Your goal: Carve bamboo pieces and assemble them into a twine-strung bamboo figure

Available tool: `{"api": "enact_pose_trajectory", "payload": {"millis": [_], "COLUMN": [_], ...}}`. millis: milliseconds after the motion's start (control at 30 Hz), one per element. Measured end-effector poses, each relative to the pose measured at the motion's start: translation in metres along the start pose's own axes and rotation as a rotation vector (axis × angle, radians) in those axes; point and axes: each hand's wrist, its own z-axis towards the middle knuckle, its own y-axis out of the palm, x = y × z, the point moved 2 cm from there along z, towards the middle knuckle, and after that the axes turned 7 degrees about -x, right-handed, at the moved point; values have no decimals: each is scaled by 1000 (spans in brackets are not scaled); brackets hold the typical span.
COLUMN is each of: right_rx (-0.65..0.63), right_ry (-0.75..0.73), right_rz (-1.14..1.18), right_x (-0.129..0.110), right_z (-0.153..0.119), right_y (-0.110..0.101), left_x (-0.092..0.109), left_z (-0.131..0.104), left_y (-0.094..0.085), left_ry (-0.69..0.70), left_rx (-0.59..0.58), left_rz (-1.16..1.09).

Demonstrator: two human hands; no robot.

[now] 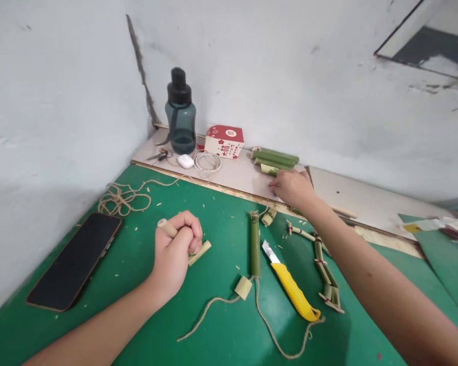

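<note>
My left hand [177, 249] is closed around a pale bamboo stick [167, 227] whose round end sticks out above the thumb. A split bamboo piece [200, 253] shows just below its fingers; whether it is gripped too I cannot tell. Over the back ledge, my right hand [292, 187] has its fingers drawn together beside several green bamboo tubes [275, 157]; anything inside them is hidden. Between the hands lies a bamboo tube [255, 249] with twine [265, 320] at its lower end and a short bamboo ring [243, 287] threaded on. A yellow utility knife [293, 290] lies alongside, blade out.
A jointed bamboo figure [322, 264] lies under my right forearm. At left are a phone [76, 262] and a twine heap [124, 198]. The ledge holds a water bottle [181, 117], a red-and-white box [225, 141], a coiled cable [207, 162], a white case [185, 161] and scissors [160, 155].
</note>
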Motion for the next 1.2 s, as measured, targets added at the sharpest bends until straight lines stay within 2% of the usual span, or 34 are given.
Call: {"api": "enact_pose_trajectory", "payload": {"millis": [200,367,600,733,1000,1200], "right_rx": [-12,27,-9,43,154,155], "right_ry": [-48,49,25,10,-96,-294], "right_rz": [122,78,130,102,47,202], "right_x": [-16,-11,-13,-21,-26,-33], "right_z": [-7,-7,-7,-9,-6,-4], "right_y": [-2,-2,6,7,16,19], "left_x": [1,1,2,1,0,-1], "left_z": [-2,-4,-4,-5,-4,-4], "left_y": [5,6,7,8,9,8], "left_ry": [-2,5,4,-3,1,7], "left_rx": [-33,-39,-39,-39,-43,-44], "left_rz": [-29,-22,-17,-2,9,35]}}
